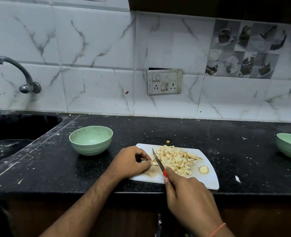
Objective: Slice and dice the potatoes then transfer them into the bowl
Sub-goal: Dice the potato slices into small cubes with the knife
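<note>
Right hand (189,190) grips knife (158,161) beside diced potatoes (175,159); left hand (131,161) pinches potato piece (154,163).

You're looking at a dim, softly lit scene: the tiled wall (97,69) from 10 to 2 o'clock is brightest, the black countertop (226,142) swallows detail, and wide-angle bending bows the edges. Everything looks slightly soft.
</note>
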`<state>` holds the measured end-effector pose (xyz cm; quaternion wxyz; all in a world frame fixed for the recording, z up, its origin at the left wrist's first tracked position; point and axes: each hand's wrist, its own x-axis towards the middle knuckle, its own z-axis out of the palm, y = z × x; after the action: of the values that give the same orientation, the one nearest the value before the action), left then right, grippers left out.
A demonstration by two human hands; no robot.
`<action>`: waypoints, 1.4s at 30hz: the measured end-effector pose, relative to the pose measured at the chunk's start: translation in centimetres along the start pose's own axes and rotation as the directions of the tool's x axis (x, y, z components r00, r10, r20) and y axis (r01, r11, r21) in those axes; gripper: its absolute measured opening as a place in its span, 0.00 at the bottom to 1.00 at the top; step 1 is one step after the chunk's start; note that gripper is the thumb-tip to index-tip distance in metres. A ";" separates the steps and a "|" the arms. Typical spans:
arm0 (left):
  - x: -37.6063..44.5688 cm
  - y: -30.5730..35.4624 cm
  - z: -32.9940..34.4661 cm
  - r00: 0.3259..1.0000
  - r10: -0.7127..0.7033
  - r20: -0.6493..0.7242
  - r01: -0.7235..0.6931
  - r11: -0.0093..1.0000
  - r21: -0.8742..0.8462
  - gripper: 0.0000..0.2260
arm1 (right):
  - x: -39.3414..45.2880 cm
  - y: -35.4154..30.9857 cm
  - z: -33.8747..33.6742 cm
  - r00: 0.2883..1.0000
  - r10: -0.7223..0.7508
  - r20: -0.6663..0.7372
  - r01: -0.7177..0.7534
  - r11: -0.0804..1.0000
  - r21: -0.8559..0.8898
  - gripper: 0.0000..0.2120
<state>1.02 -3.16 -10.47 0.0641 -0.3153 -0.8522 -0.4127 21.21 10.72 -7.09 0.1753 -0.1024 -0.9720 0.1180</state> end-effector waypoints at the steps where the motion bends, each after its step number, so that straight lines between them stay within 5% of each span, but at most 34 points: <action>1: 0.0 0.0 0.0 1.000 -0.005 0.001 0.005 1.000 -0.002 0.02 | 0.1 -0.1 0.1 1.000 -0.005 0.009 0.006 1.000 -0.020 0.23; 24: 0.4 0.2 -0.4 0.993 -0.107 0.042 0.109 0.993 -0.038 0.04 | 1.4 1.7 -1.7 0.964 -0.137 0.227 0.189 0.955 -0.226 0.24; 28: 0.3 0.3 -0.4 0.994 -0.100 0.042 0.102 0.994 -0.027 0.04 | 2.1 3.6 -1.8 0.980 -0.165 0.110 0.177 0.978 -0.107 0.24; 32: 0.1 0.4 -0.5 0.995 -0.088 0.047 0.089 0.996 -0.007 0.03 | 4.4 6.2 -2.0 0.980 -0.195 -0.025 0.196 0.960 0.199 0.19; 42: -0.1 0.2 -0.3 0.998 -0.016 0.056 0.017 1.000 -0.007 0.02 | 9.8 14.8 -0.5 0.982 0.106 -0.155 0.017 0.772 0.636 0.15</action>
<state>1.20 -3.38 -10.15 0.0359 -0.3198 -0.8547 -0.4073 14.75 27.24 -7.44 0.2845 -0.0706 -0.8524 0.4331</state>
